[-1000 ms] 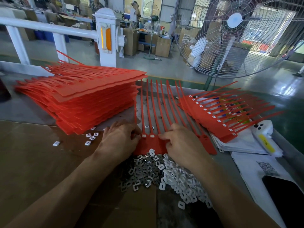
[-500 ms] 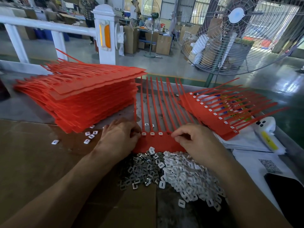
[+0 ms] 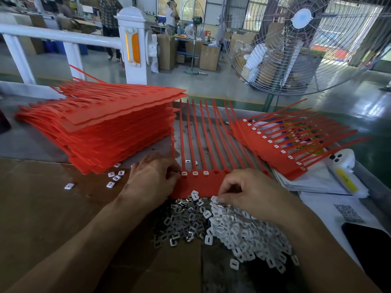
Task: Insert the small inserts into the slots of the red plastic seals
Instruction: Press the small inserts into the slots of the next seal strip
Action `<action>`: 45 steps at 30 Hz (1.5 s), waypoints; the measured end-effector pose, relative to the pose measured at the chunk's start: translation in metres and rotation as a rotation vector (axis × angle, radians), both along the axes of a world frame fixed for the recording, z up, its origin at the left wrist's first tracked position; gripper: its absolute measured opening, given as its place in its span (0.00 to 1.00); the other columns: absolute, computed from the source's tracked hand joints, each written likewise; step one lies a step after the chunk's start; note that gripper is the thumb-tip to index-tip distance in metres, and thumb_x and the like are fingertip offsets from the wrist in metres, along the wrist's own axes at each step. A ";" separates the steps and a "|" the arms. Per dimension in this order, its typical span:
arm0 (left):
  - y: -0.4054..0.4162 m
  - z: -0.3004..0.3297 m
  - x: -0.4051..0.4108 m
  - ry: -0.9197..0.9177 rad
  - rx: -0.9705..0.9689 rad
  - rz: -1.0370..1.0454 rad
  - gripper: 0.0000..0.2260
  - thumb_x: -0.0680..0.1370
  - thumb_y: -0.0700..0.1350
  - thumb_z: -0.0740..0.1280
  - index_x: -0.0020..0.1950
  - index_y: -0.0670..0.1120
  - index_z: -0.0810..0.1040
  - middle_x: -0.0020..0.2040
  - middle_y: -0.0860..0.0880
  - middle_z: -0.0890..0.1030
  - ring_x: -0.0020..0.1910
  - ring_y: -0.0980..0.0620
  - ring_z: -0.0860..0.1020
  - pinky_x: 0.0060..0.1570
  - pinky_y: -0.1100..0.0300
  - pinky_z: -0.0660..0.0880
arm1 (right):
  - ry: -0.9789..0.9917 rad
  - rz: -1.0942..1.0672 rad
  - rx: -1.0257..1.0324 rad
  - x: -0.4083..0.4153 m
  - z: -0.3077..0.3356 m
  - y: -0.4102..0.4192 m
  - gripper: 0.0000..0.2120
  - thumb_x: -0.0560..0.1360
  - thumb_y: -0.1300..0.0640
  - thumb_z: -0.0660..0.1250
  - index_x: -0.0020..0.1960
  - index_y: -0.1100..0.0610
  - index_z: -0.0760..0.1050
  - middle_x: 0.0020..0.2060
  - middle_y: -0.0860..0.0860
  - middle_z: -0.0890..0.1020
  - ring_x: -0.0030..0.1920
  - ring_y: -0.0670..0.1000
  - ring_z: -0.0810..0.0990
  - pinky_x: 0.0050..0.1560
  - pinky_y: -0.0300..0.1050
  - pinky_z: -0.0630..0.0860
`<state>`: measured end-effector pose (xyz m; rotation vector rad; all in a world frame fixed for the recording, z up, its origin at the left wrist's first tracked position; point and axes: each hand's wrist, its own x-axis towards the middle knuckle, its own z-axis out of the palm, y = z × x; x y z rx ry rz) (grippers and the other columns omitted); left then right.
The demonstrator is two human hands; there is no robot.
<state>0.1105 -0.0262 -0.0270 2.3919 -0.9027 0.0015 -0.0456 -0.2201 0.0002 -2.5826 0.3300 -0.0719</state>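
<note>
The QR code (image 3: 348, 212) on the white sheet (image 3: 323, 205) is blurred; no text reads.

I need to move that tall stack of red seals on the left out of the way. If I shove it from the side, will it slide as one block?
Probably not. The stack of red seals is many thin loose sheets, its layers already offset, so upper ones would likely slip. The long straps splay unevenly and look bendy; they may snag.

Hands (image 3: 152, 180) on red seal strip (image 3: 201, 185)
</note>
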 end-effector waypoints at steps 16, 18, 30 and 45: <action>0.001 0.003 -0.002 0.003 0.005 0.006 0.07 0.80 0.53 0.68 0.57 0.59 0.81 0.58 0.57 0.76 0.63 0.53 0.72 0.68 0.48 0.67 | -0.293 -0.158 0.259 0.003 -0.002 0.005 0.07 0.77 0.56 0.73 0.42 0.46 0.81 0.36 0.45 0.84 0.31 0.46 0.78 0.33 0.36 0.74; 0.001 0.003 -0.003 -0.005 0.006 0.004 0.07 0.80 0.53 0.68 0.57 0.59 0.81 0.58 0.57 0.76 0.62 0.53 0.72 0.68 0.48 0.68 | -0.302 -0.199 0.276 0.004 -0.004 0.004 0.06 0.77 0.57 0.73 0.44 0.46 0.83 0.38 0.44 0.84 0.35 0.46 0.81 0.36 0.38 0.77; 0.000 0.003 -0.002 -0.002 0.015 0.000 0.08 0.80 0.54 0.67 0.58 0.60 0.81 0.58 0.57 0.76 0.63 0.53 0.72 0.68 0.49 0.67 | -0.354 -0.278 0.303 0.011 -0.016 0.000 0.10 0.77 0.58 0.74 0.49 0.42 0.84 0.44 0.37 0.85 0.45 0.35 0.82 0.48 0.39 0.79; -0.001 0.001 0.000 0.000 0.034 -0.005 0.08 0.80 0.55 0.67 0.58 0.60 0.81 0.56 0.58 0.75 0.61 0.54 0.72 0.67 0.48 0.68 | -0.325 -0.251 0.112 0.032 -0.024 -0.006 0.07 0.79 0.60 0.71 0.51 0.48 0.82 0.44 0.38 0.82 0.49 0.29 0.77 0.45 0.20 0.70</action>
